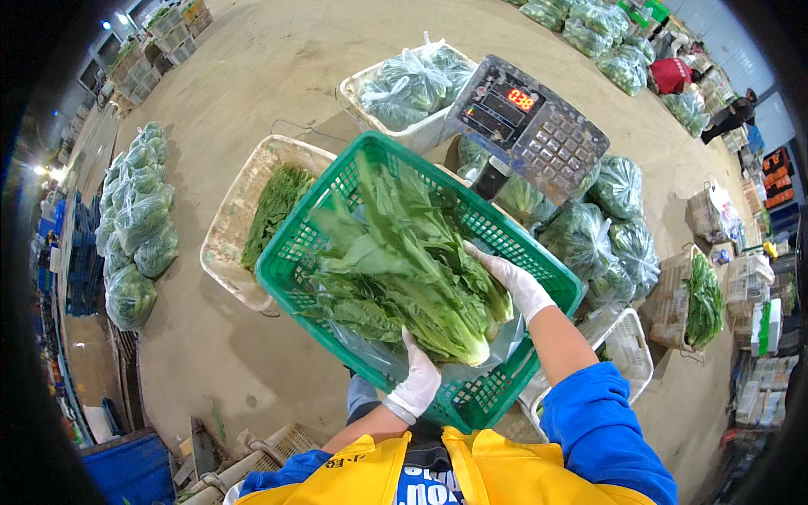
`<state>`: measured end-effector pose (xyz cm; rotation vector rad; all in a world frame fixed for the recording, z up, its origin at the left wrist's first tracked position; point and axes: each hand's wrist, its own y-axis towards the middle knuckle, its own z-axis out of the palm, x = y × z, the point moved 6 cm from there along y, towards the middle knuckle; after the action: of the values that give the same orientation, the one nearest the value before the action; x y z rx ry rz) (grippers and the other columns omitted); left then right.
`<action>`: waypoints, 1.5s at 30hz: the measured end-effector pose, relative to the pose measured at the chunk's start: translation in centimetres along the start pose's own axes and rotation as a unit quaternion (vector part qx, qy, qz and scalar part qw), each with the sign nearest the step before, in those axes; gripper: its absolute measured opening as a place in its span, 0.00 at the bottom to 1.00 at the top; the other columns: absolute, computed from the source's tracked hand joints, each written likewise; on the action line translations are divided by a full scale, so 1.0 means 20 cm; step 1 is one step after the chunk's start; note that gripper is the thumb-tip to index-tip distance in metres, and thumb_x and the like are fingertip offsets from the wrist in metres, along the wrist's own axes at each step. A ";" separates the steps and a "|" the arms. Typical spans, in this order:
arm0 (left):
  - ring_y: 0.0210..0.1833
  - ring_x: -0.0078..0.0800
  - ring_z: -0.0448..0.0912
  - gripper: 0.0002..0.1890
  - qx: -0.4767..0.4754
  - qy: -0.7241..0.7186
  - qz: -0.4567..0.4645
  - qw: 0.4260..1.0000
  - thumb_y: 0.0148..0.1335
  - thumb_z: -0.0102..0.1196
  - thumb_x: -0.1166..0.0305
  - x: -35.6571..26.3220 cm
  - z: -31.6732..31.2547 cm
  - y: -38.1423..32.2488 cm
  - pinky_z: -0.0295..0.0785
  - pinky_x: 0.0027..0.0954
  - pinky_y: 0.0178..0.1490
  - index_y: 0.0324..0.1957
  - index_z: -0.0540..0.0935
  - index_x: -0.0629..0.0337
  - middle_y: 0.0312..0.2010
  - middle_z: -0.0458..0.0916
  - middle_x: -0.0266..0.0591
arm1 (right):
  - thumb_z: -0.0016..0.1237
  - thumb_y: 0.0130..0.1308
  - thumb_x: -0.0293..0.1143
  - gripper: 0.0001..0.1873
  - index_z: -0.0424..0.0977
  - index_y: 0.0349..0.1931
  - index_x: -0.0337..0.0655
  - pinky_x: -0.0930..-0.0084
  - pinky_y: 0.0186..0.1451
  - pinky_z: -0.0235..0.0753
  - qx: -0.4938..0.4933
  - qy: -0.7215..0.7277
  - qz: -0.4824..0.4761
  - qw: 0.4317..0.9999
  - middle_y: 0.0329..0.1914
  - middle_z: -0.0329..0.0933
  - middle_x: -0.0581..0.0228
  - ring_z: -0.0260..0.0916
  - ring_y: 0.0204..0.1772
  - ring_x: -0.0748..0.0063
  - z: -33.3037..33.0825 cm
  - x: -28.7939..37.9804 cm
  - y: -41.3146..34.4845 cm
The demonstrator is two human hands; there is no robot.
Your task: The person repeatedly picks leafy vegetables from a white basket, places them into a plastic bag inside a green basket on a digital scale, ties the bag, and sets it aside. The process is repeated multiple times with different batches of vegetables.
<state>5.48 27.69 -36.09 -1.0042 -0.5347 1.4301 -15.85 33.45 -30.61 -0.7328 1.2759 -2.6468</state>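
A bunch of long-leaf lettuce lies slantwise over a green plastic crate, its pale cut stems toward me. From the near left, my left hand, in a white glove, grips the bunch near the stems. My right hand, also white-gloved, holds its right side, with some fingertips hidden behind leaves. Beneath the greens, a clear plastic bag lines the crate. Just beyond the crate's far right side stands a digital scale's display head, with lit red digits and a keypad.
A dirty white crate with greens stands left; another crate holds bagged vegetables. Bagged greens are piled right, and more bags line the left floor. A white basket sits near my right arm. People are far right.
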 end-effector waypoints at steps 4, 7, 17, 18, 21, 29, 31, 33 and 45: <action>0.70 0.42 0.53 0.48 -0.009 0.041 -0.003 0.999 0.52 0.38 0.25 -0.01 -0.08 0.06 0.49 0.52 0.70 0.69 0.57 0.45 0.70 0.55 0.38 | 0.44 0.57 0.65 0.41 0.68 0.59 0.38 0.64 0.62 0.66 -0.331 -0.434 -0.224 0.807 0.58 0.71 0.50 0.67 0.61 0.55 -0.05 0.19 -0.08; 0.70 0.35 0.54 0.45 0.027 0.369 0.021 0.929 0.61 0.33 0.32 -0.12 -0.18 0.08 0.49 0.38 0.71 0.69 0.55 0.57 0.69 0.55 0.39 | 0.45 0.56 0.65 0.43 0.64 0.60 0.35 0.63 0.64 0.63 -0.376 -0.477 -0.229 0.761 0.59 0.67 0.40 0.63 0.63 0.48 0.00 0.21 -0.12; 0.54 0.45 0.74 0.48 0.204 0.712 -0.168 0.651 0.55 0.37 0.27 -0.26 -0.03 -0.25 0.65 0.38 0.59 0.55 0.74 0.66 0.50 0.78 0.54 | 0.54 0.54 0.53 0.43 0.52 0.69 0.56 0.54 0.69 0.55 -0.293 -0.596 -0.259 0.702 0.68 0.57 0.48 0.53 0.70 0.48 0.17 0.08 -0.18; 0.54 0.44 0.74 0.46 0.234 0.734 -0.170 0.614 0.55 0.40 0.28 -0.25 0.06 -0.32 0.65 0.38 0.59 0.56 0.74 0.65 0.51 0.78 0.53 | 0.53 0.55 0.52 0.42 0.52 0.69 0.56 0.53 0.68 0.56 -0.302 -0.603 -0.230 0.702 0.68 0.58 0.49 0.55 0.69 0.49 0.18 0.08 -0.16; 0.47 0.42 0.78 0.31 0.336 0.845 -0.051 0.413 0.58 0.50 0.41 -0.17 0.37 -0.51 0.70 0.38 0.52 0.47 0.81 0.61 0.43 0.82 0.51 | 0.52 0.56 0.51 0.39 0.54 0.68 0.57 0.53 0.66 0.59 -0.324 -0.614 -0.190 0.694 0.66 0.61 0.54 0.58 0.67 0.50 0.18 0.13 -0.09; 0.32 0.43 0.79 0.14 0.245 0.770 0.363 0.465 0.55 0.60 0.55 -0.50 0.81 -0.54 0.72 0.38 0.35 0.29 0.83 0.56 0.29 0.81 0.45 | 0.56 0.55 0.47 0.38 0.57 0.65 0.50 0.52 0.63 0.63 -0.357 -0.624 -0.148 0.679 0.66 0.61 0.54 0.60 0.67 0.53 0.09 0.08 0.02; 0.46 0.46 0.77 0.18 0.232 0.747 0.507 0.362 0.55 0.59 0.52 -0.52 0.90 -0.49 0.72 0.42 0.47 0.42 0.81 0.53 0.43 0.80 0.46 | 0.54 0.55 0.44 0.33 0.62 0.62 0.47 0.57 0.62 0.64 -0.282 -0.616 -0.220 0.702 0.65 0.62 0.53 0.61 0.65 0.53 0.12 0.08 0.01; 0.58 0.52 0.69 0.27 0.227 0.691 0.617 0.300 0.55 0.57 0.49 -0.51 0.98 -0.42 0.63 0.47 0.61 0.54 0.75 0.52 0.55 0.74 0.47 | 0.55 0.53 0.46 0.29 0.68 0.53 0.41 0.67 0.59 0.67 -0.199 -0.597 -0.268 0.729 0.61 0.66 0.51 0.64 0.61 0.56 0.15 0.08 -0.05; 0.47 0.36 0.71 0.32 0.116 0.854 0.479 0.167 0.58 0.45 0.37 -0.46 0.91 -0.21 0.59 0.41 0.50 0.52 0.80 0.50 0.39 0.76 0.38 | 0.49 0.58 0.47 0.22 0.78 0.44 0.39 0.66 0.57 0.72 -0.396 -0.513 0.100 0.755 0.52 0.76 0.51 0.72 0.57 0.54 -0.33 -0.45 -0.56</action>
<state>-8.37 23.86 -20.88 -1.9494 2.3195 0.1552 -9.82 48.01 -28.89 -1.6628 1.7908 -0.9874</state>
